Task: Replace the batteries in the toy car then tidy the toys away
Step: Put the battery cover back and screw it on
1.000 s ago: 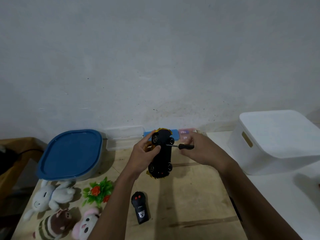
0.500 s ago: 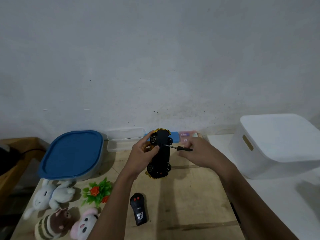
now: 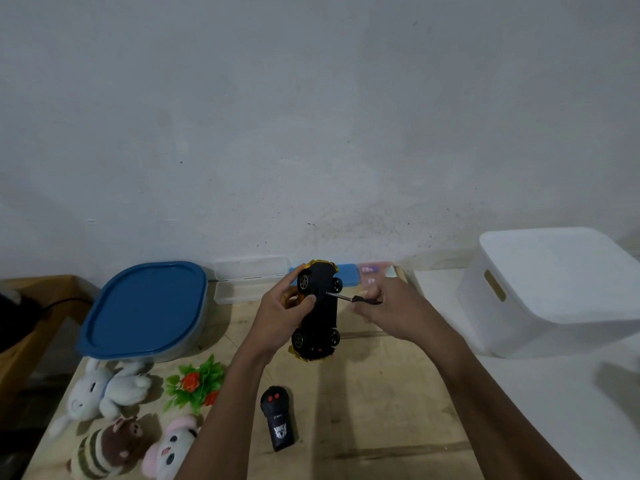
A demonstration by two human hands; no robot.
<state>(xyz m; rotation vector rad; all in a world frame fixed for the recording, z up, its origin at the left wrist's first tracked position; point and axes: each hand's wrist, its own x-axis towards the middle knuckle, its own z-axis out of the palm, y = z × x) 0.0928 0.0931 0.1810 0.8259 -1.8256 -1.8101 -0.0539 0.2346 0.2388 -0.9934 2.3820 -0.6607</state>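
Observation:
My left hand [image 3: 282, 311] grips a yellow toy car [image 3: 318, 313] above the wooden table, with its black underside and four wheels turned towards me. My right hand [image 3: 391, 306] pinches a small screwdriver [image 3: 349, 298] by its black handle. The metal tip touches the underside near the far wheels. A black remote control [image 3: 280, 422] with two red buttons lies on the table below the car.
A blue-lidded tub [image 3: 143, 310] stands at the left and a white lidded storage box [image 3: 554, 289] at the right. Several plush toys [image 3: 104, 393] and a plastic plant [image 3: 195, 381] lie at the front left. Clear, blue and pink cases [image 3: 252, 284] line the wall.
Both hands and the car have stayed almost in place. The screwdriver still points at the underside, with my right fingers shifted slightly on the handle.

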